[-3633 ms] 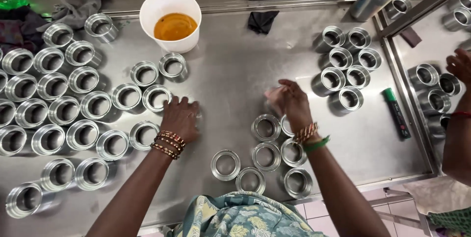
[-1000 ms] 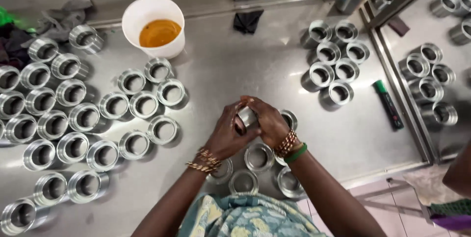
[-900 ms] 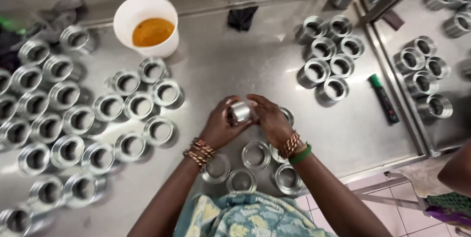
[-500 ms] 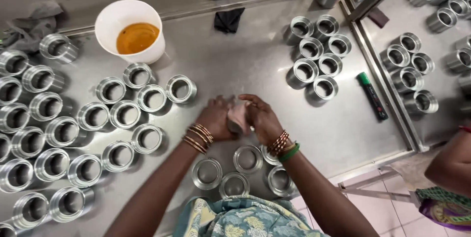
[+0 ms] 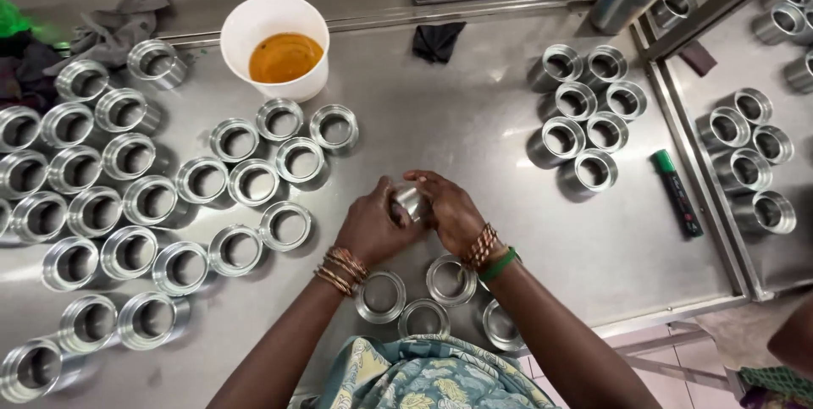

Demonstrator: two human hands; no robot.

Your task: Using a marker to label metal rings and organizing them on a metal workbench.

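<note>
My left hand [image 5: 370, 227] and my right hand [image 5: 449, 210] meet over the middle of a steel table [image 5: 474, 104]. Between them they hold one short shiny metal ring [image 5: 410, 202], mostly hidden by the fingers. Just below my wrists, near the table's front edge, lie several more metal rings [image 5: 380, 296]. A large group of the same rings [image 5: 135, 206] spreads out to the left of my left hand. Bangles circle both wrists.
A white bucket [image 5: 275, 45] of orange liquid stands at the back. More rings [image 5: 584, 108] cluster at the right. A green-capped marker [image 5: 676, 191] lies by the table's right edge. A second table [image 5: 754, 121] with rings adjoins. Dark cloths [image 5: 439, 38] lie at the back.
3.6 s ago my hands were apart, each reaching down to the table. They have since come together around one ring and stay joined, turning it slightly.
</note>
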